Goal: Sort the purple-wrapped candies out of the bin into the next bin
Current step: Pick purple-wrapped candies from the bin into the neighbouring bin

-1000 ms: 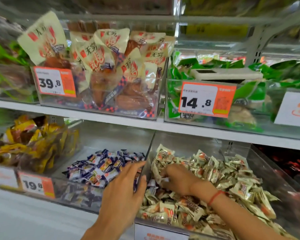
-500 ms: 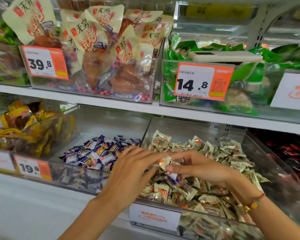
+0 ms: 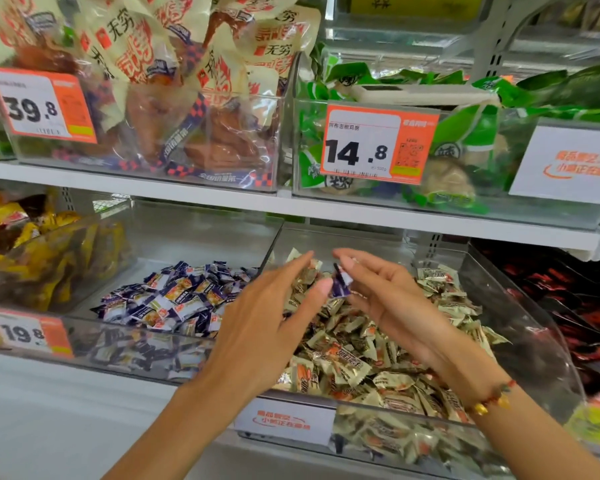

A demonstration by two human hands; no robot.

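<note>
A purple-wrapped candy [image 3: 341, 282] is held up above the right clear bin [image 3: 520, 327], which is full of beige-wrapped candies [image 3: 354, 362]. My right hand [image 3: 388, 303] pinches the candy at its fingertips. My left hand [image 3: 267, 320] reaches in from the left with straight fingers, its thumb tip touching the candy. To the left, the neighbouring clear bin [image 3: 194, 237] holds a pile of purple-wrapped candies [image 3: 174, 299]. The divider between the two bins runs just behind my left hand.
A bin of yellow packets [image 3: 32, 258] stands at far left and red packets [image 3: 568, 299] at far right. The white shelf [image 3: 187, 199] above carries bins of large snack bags, with price tags 39.8 [image 3: 39, 105] and 14.8 [image 3: 378, 143]. A 19.8 tag [image 3: 28, 334] fronts the purple bin.
My right hand dug a purple candy out of the beige pile and lifted it. My left hand came off the divider and rose to meet it. The camera moved closer.
</note>
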